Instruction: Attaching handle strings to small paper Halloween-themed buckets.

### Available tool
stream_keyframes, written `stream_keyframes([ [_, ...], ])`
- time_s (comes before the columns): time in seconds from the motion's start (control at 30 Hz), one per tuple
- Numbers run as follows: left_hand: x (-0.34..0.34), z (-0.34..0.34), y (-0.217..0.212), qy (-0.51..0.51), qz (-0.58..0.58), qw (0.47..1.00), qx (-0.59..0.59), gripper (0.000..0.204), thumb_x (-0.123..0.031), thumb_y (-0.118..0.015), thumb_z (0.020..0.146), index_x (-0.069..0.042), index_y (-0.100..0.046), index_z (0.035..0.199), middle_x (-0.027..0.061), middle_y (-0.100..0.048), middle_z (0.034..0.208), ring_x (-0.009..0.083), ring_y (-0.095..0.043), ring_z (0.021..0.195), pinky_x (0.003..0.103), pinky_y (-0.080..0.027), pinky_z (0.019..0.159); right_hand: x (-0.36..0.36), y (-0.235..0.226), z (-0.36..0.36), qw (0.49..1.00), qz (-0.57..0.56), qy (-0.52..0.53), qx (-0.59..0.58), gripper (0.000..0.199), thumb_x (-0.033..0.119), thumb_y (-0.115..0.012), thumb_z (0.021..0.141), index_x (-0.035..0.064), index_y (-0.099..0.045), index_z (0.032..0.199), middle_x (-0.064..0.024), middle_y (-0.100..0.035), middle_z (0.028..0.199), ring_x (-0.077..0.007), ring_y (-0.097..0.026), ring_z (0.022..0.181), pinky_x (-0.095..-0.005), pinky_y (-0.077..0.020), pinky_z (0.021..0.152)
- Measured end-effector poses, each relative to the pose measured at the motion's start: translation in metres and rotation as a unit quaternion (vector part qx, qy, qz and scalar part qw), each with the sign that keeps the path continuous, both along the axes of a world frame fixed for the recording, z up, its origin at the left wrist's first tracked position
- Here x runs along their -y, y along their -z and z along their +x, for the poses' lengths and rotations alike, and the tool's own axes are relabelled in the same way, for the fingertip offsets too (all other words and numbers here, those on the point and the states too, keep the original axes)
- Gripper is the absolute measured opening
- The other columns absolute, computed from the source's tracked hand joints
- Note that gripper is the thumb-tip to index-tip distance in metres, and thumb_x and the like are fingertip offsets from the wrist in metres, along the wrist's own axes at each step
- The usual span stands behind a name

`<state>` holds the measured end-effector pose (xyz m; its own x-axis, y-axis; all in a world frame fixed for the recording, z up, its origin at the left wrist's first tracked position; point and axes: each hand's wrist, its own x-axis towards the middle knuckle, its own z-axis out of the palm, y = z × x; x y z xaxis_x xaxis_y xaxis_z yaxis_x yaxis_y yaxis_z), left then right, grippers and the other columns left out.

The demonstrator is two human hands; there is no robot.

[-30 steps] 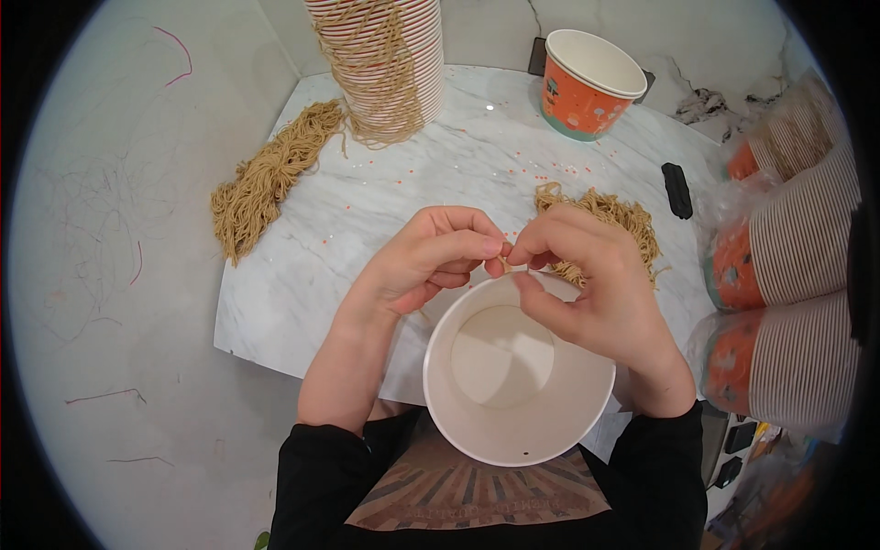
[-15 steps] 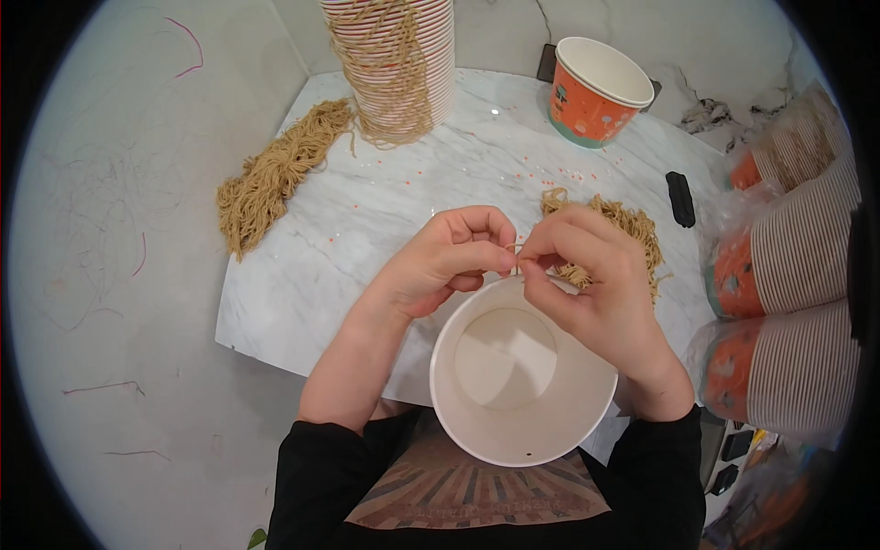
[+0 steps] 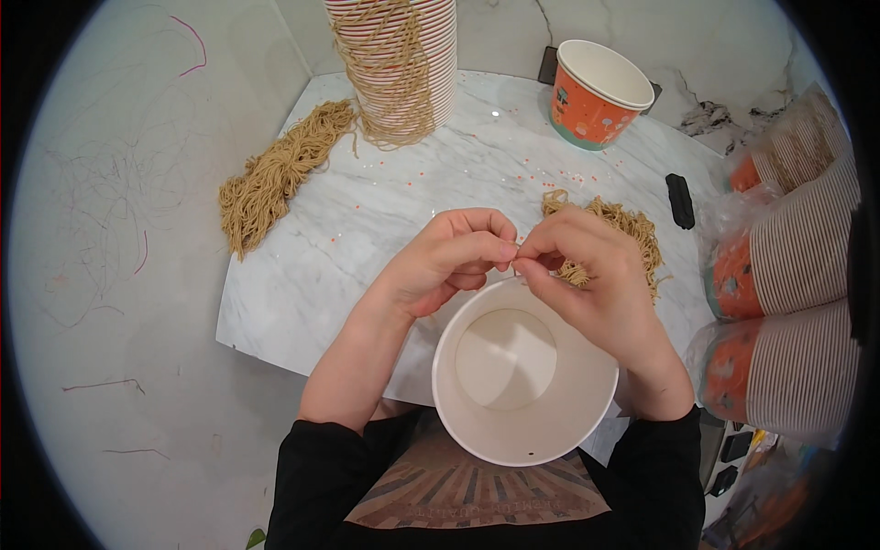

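L hand and R hand are both pinched at the fingertips, w/ what looks like a thin bit of tan cord between them, just above the far rim of the white paper tub by the counter's near edge. Tub's prob light, stiff-ish but dentable, so imo hold the rim; cord's prob soft n limp, pinch near its end.

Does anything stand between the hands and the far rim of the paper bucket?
Nothing visible does; only a tan strand seems to run from the left hand and right hand to the paper bucket. The yarn bundle lies beyond the right hand.
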<state>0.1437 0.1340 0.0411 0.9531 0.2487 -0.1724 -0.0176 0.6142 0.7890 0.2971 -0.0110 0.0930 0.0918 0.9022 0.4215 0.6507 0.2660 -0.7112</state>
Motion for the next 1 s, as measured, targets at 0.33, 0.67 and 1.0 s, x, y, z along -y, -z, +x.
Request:
stream_keyframes([
  [0.33, 0.005, 0.001, -0.004, -0.022, -0.009, 1.000, 0.016, 0.009, -0.006, -0.065, 0.087, -0.008, -0.061, 0.094, -0.0088, -0.054, 0.074, -0.0030, -0.029, 0.051, 0.016, -0.020, 0.044, -0.002, 0.009, 0.002, 0.967, 0.105, 0.008, 0.230, 0.018, 0.006, -0.075, 0.078, 0.0080, -0.061, 0.089, -0.0043, -0.058, 0.079, -0.0221, -0.063, 0.061, -0.0337, -0.0507, 0.052],
  [0.67, 0.008, 0.003, -0.006, -0.047, 0.164, 0.985, -0.031, 0.013, -0.003, -0.063, 0.083, -0.004, -0.069, 0.095, -0.0065, -0.060, 0.077, -0.0013, -0.043, 0.059, 0.017, -0.030, 0.050, 0.002, 0.012, 0.008, 0.929, 0.135, -0.034, 0.342, 0.019, 0.006, -0.069, 0.070, 0.0053, -0.058, 0.086, -0.0029, -0.051, 0.074, -0.0180, -0.060, 0.061, -0.0317, -0.0488, 0.052],
  [1.0, 0.000, -0.005, -0.013, 0.001, 0.196, 0.977, -0.089, 0.017, -0.003, -0.067, 0.083, 0.000, -0.075, 0.097, -0.0020, -0.067, 0.074, -0.0006, -0.051, 0.060, 0.017, -0.034, 0.051, 0.003, 0.011, 0.002, 0.918, 0.158, -0.057, 0.360, 0.021, 0.009, -0.069, 0.068, 0.0049, -0.059, 0.087, -0.0016, -0.052, 0.075, -0.0142, -0.061, 0.062, -0.0298, -0.0488, 0.052],
])
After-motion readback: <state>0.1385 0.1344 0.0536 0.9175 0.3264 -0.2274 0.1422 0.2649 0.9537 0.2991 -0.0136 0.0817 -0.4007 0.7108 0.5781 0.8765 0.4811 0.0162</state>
